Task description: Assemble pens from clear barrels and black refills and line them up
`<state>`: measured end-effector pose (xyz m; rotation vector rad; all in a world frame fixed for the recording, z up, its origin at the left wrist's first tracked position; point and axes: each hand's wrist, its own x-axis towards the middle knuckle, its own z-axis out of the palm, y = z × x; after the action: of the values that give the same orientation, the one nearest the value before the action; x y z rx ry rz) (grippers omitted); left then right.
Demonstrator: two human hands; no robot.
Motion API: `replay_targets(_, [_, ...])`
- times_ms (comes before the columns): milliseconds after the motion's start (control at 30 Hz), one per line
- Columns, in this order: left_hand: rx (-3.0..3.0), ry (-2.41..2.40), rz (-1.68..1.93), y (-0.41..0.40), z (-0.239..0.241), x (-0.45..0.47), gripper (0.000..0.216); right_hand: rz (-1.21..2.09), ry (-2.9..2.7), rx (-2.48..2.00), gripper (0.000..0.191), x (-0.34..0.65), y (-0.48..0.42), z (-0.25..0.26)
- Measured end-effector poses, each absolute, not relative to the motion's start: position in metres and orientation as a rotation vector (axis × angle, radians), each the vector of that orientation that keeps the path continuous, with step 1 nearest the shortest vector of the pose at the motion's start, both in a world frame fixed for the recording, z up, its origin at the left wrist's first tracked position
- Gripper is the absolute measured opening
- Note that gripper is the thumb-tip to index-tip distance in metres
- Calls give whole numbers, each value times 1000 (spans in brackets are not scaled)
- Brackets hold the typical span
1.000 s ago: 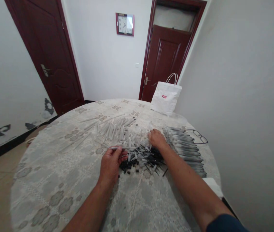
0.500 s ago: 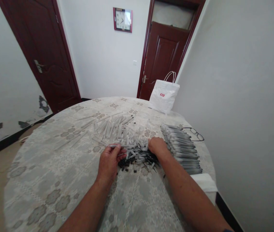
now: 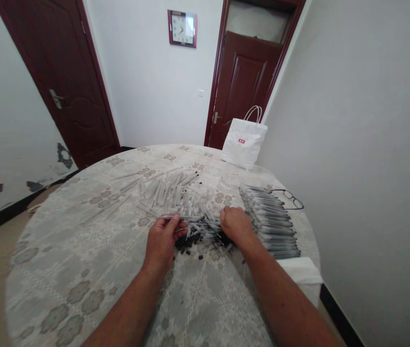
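Note:
My left hand (image 3: pixel 162 237) pinches a thin translucent pen barrel (image 3: pixel 181 217) between thumb and fingertips; it points right, across the heap. My right hand (image 3: pixel 236 224) is closed, its fingertips at the right side of the pile, and whatever they grip is hidden. Between the hands lie small black caps (image 3: pixel 187 242) and slim dark pen parts (image 3: pixel 212 229), partly covered by my right hand. Just beyond, clear pen caps or short tubes (image 3: pixel 191 202) and a heap of pale barrels (image 3: pixel 163 189) spread over the table.
Rows of assembled-looking pens (image 3: pixel 271 224) lie right of my right hand, with eyeglasses (image 3: pixel 291 199) beside them. A white paper bag (image 3: pixel 244 142) stands at the far right edge of the round table (image 3: pixel 82 270). White cloth or paper (image 3: pixel 300 272) lies near my right forearm.
My right hand has shifted very slightly at the pile's right side, staying closed. My left hand keeps the barrel in nearly the same place. The whole view has shifted slightly.

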<state>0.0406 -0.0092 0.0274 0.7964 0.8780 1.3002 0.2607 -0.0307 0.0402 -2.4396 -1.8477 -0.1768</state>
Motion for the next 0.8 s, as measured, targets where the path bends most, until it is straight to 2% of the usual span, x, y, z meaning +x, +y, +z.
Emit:
replay_targets(467, [808,857,1290,-11,29,42,37,-108,-1926,-2378,55,284,-36,15])
replay_targets(667, [844,859,1308,-12,29,41,38,-188,-1854,-2285,35,276,-41,33])
replay_targets(800, [945,876,1266,-14,28,41,40,-24,-1904,-1854,32,258,-54,63])
